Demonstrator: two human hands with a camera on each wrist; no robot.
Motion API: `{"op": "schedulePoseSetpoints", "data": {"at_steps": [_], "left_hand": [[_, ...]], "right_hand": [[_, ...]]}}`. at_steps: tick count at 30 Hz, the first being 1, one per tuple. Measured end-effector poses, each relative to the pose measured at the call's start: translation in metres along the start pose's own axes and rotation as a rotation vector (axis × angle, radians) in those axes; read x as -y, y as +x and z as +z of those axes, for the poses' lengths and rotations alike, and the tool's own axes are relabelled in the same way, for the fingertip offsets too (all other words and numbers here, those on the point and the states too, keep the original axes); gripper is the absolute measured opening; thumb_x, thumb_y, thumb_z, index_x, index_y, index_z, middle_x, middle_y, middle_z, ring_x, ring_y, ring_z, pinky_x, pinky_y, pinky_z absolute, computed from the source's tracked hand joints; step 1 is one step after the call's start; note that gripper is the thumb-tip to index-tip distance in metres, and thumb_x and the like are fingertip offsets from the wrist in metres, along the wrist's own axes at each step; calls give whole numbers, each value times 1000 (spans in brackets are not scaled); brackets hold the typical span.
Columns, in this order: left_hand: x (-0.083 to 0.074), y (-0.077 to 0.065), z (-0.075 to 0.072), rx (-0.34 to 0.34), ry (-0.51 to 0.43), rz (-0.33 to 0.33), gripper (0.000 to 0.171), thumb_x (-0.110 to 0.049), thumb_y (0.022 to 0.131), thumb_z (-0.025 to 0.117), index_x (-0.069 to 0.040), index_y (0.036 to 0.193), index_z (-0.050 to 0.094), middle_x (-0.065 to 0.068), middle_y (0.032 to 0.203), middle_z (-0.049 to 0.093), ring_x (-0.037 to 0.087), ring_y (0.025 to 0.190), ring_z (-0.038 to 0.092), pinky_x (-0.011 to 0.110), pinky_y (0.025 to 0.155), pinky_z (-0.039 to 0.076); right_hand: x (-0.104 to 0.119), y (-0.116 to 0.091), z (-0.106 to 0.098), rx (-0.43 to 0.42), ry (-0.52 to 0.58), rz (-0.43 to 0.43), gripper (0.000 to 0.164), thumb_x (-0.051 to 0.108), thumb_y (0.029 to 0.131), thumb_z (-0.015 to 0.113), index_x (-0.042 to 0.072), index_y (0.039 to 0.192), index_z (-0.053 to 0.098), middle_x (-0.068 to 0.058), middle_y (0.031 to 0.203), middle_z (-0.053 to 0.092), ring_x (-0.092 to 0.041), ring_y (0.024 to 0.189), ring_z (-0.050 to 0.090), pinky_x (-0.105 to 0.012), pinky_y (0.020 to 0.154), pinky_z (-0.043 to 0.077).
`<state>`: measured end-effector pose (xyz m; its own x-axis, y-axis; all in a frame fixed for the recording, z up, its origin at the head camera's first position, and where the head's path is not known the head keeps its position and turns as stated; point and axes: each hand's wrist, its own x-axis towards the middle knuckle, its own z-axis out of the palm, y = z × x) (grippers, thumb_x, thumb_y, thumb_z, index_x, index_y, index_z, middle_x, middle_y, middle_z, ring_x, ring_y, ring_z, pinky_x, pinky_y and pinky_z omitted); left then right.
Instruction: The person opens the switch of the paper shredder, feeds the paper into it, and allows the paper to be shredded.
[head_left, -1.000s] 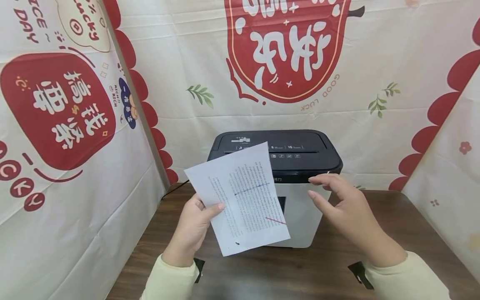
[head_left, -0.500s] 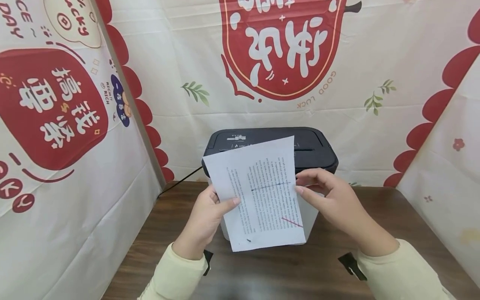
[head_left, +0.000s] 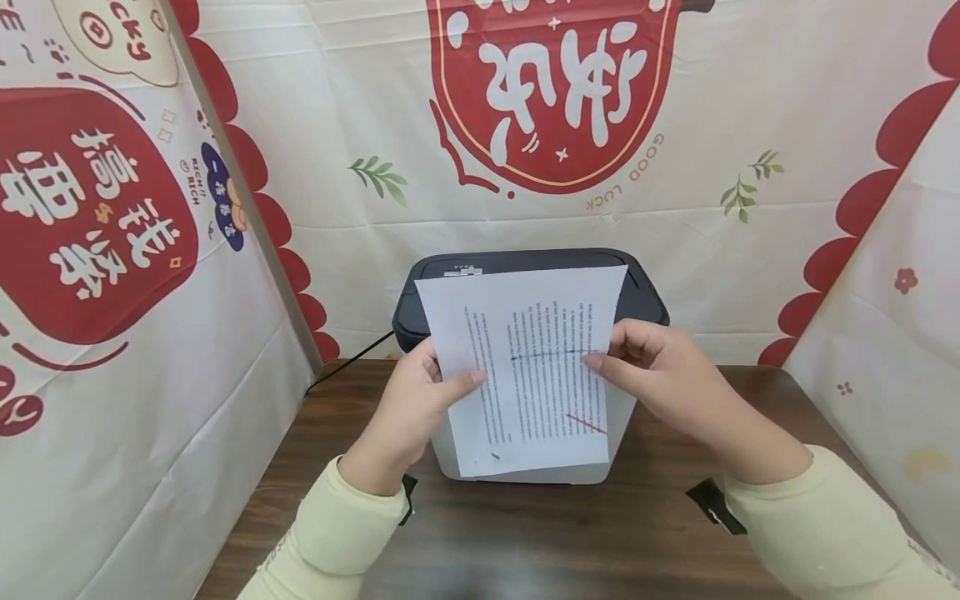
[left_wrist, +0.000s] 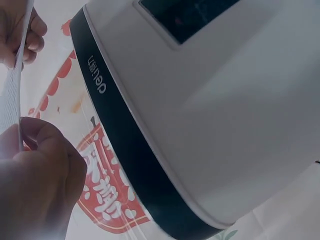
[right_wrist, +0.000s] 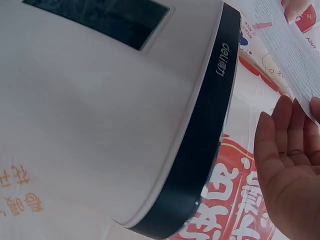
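Observation:
A printed sheet of paper [head_left: 525, 375] hangs in front of a paper shredder [head_left: 416, 312], marked by a blue line and a short red stroke. Along its left edge my left hand [head_left: 408, 408] pinches it, thumb on the printed face and fingers behind. My right hand [head_left: 667, 375] pinches the opposite edge the same way. In the left wrist view the paper [left_wrist: 15, 95] shows nearly edge-on between both hands. The right wrist view has my right hand [right_wrist: 292, 160] at the sheet's corner, beside the shredder's dark top band [right_wrist: 205, 135]. Most of the shredder's lid is hidden behind the paper.
The shredder stands on a brown wooden table [head_left: 540, 542], near a printed cloth backdrop [head_left: 337, 208]. Cloth walls rise at left and right. A black cord [head_left: 348, 362] runs from the shredder to the left. A dark window [left_wrist: 190, 15] sits in its pale front.
The paper has moved right and straightened from its tilt, carried by my left hand. My right hand has come in from beside it and taken hold of its right edge.

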<state>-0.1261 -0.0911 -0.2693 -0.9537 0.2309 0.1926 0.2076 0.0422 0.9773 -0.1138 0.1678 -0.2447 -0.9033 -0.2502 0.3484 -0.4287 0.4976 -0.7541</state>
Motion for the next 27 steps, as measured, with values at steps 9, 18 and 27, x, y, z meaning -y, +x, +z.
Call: {"op": "schedulePoseSetpoints", "data": {"at_steps": [9,18,27], "left_hand": [[-21,5,-5,2,77,5,38,-3,93,59,-10,131,54,9,119,67,25,98,69,42,85,54],[-55,20,-8,37,148,76,38,-7,94,60,-11,131,54,9,118,67,25,95,70,44,80,56],[-75,34,-8,39,155,125,36,-5,93,60,-12,129,59,7,115,69,22,93,71,40,80,56]], "right_hand": [[11,8,-9,23,-12,-35,10,13,91,67,3,91,64,-8,93,70,-19,75,61,-23,60,45],[19,17,-23,8,-34,-66,19,13,92,65,2,107,66,-11,107,70,-10,82,66,-18,70,51],[29,35,-41,8,-18,-84,29,16,93,64,6,120,64,-9,119,66,-11,90,68,-16,80,50]]}}
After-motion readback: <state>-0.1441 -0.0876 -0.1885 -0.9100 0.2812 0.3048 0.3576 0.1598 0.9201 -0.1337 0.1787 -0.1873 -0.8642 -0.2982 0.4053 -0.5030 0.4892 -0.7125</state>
